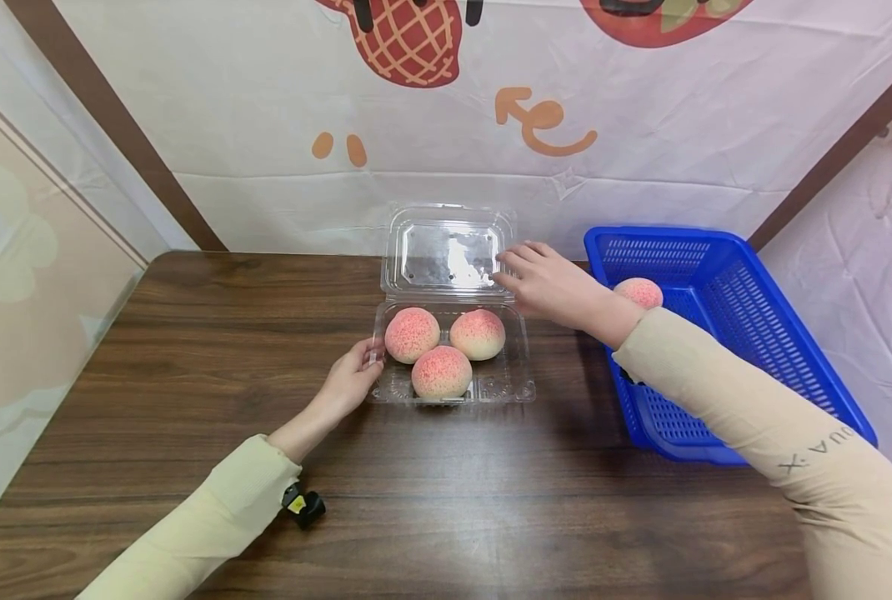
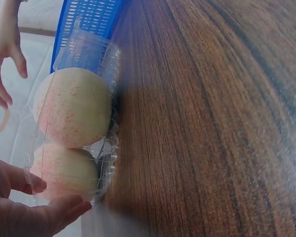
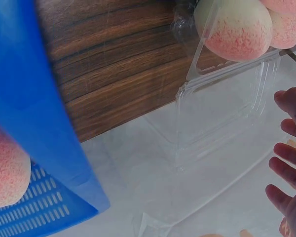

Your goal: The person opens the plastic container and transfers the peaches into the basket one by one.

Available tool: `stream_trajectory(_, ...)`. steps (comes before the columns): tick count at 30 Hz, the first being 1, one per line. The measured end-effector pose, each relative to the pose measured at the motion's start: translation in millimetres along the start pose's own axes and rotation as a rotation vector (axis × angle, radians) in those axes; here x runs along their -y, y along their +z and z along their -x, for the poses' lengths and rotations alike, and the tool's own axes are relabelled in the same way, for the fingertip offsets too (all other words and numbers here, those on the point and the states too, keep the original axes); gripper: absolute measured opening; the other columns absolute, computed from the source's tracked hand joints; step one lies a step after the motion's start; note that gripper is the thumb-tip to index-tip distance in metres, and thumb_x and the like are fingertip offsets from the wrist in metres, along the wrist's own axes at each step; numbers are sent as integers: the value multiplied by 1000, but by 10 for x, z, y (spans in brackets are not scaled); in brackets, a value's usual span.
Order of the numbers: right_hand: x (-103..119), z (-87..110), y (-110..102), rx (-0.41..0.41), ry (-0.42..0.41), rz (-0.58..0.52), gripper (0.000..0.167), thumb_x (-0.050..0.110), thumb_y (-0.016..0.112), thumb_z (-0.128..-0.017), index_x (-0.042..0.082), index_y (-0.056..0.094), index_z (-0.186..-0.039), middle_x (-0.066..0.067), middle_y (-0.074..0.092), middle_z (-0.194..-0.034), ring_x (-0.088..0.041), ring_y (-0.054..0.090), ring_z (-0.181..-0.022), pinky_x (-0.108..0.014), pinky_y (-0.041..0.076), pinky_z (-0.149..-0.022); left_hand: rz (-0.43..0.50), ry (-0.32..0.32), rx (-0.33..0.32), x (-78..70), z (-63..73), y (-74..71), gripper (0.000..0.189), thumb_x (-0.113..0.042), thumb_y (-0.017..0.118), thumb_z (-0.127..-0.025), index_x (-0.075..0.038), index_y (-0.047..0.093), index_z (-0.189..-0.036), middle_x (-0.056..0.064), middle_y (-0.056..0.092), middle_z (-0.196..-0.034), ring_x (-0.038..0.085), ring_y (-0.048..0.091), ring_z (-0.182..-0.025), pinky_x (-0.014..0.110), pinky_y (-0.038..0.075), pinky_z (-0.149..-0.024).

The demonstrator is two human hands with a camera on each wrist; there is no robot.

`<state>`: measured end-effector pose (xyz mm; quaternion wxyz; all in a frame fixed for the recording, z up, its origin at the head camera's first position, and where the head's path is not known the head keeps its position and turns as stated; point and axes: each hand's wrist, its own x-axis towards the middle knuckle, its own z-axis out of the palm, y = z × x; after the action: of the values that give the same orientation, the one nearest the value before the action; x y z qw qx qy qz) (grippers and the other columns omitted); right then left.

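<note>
Clear-plastic and hinged, a box (image 1: 502,388) sits open on the brown wood-grain tabletop (image 1: 213,358), three round pink-and-cream peaches (image 1: 442,372) inside. My left hand (image 1: 350,379) pinches its left side; my right hand (image 1: 549,282), empty, fingers loosely spread, hovers beside the raised lid (image 1: 416,250).

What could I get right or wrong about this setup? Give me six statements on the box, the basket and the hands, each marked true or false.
1. The clear plastic box holds three peaches. True.
2. The lid is closed over them. False: the lid stands open.
3. The left hand holds the box's left side. True.
4. A peach lies in the blue basket. True.
5. The right hand is gripping a peach. False: the right hand is beside the lid, holding no peach.
6. The basket stands left of the box. False: it stands to the right.
</note>
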<state>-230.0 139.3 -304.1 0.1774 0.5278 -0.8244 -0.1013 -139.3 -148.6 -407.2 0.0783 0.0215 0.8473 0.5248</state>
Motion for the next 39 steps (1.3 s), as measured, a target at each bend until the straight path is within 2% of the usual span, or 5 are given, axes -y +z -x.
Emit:
stream_trajectory(14,100,-59,67,3,-24,-3,37,21,73,-73,4,62,-103,-17,56,-113,-31,49,-106,-43,41,-91,17,7,-1,-10,-11,-1,39,5,40,-89,19,36,-125,34,44,-126,39,44,-118,43,37,-100)
stream_trajectory(21,154,-90,111,-27,-46,-7,23,12,65,-78,3,61,-99,-15,57,-109,-30,51,-102,-41,43,-88,14,13,3,-12,-9,-1,39,5,40,-89,19,35,-125,34,44,-126,39,44,-118,43,37,-100)
stream_trajectory(28,210,-106,141,47,-44,-37,37,21,73,-74,3,60,-105,-16,55,-115,-30,49,-107,-41,44,-89,28,5,5,-5,-16,11,40,4,40,-89,19,35,-126,33,44,-127,38,44,-118,43,37,-100)
stream_trajectory(39,288,-140,215,123,-43,-55,47,27,70,-77,3,57,-115,-15,52,-119,-30,49,-107,-41,44,-90,9,-5,4,7,-9,1,40,4,40,-89,18,36,-126,33,44,-127,38,44,-119,43,37,-100)
